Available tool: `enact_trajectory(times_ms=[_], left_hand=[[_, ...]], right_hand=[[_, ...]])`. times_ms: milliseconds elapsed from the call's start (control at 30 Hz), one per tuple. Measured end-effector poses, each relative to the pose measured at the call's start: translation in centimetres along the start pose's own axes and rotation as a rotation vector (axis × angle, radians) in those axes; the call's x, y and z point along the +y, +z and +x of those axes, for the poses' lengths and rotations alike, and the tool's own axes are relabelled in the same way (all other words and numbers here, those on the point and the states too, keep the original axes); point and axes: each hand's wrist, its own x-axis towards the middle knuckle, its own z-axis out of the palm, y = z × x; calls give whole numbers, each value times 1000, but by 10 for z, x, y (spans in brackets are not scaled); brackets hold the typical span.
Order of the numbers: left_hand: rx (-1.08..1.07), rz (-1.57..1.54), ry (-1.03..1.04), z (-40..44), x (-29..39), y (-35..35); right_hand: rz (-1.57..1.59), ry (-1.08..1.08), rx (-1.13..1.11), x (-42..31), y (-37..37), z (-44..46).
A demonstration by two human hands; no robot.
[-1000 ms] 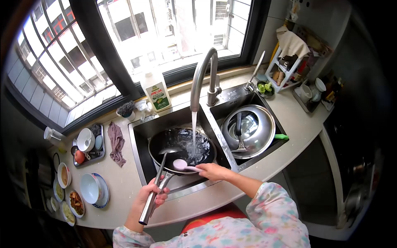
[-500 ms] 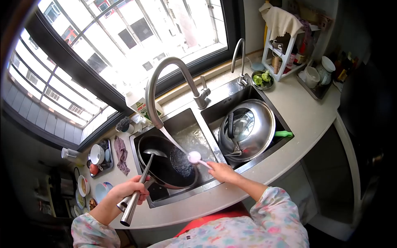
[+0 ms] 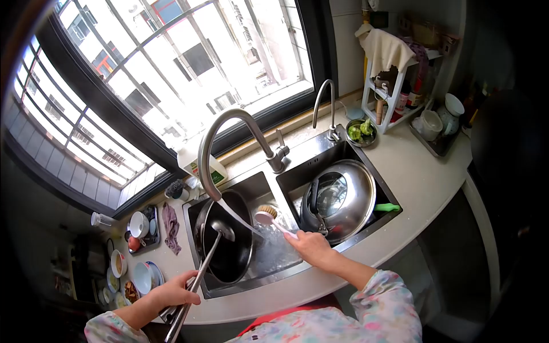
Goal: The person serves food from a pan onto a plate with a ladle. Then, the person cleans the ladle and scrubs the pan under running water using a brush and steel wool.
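Observation:
My left hand point(image 3: 174, 290) is closed around the long metal handle of a ladle point(image 3: 223, 230) and the handle of a dark pan point(image 3: 231, 257), which tilts on its side in the left basin. The ladle's bowl lies over the pan's opening. In my right hand point(image 3: 311, 247) is the pale pink handle of a brush point(image 3: 266, 214), bristles up, over the left basin. Water point(image 3: 243, 221) runs from the curved faucet point(image 3: 207, 154) between pan and brush and splashes on the basin floor.
The right basin holds a large steel lid point(image 3: 357, 200) and a green handle point(image 3: 387, 207). A bowl of greens point(image 3: 361, 131) stands behind it, near a white rack point(image 3: 394, 97). On the left are a purple cloth point(image 3: 170, 228), a tray point(image 3: 151, 243) and several bowls. A bottle point(image 3: 214, 171) stands behind the sink.
The pan has tipped from nearly level onto its side and moved left, with the water now falling beside it. My left hand moved left and down. The brush has turned bristles up.

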Motion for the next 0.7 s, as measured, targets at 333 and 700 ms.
enact_trajectory(times_ms=[333, 700], left_hand=[[-210, -703, 88, 43, -22, 5], [-142, -992, 245, 115, -121, 68]], right_hand=[[31, 458, 408, 84, -61, -5], [-474, 623, 155, 171, -48, -17]])
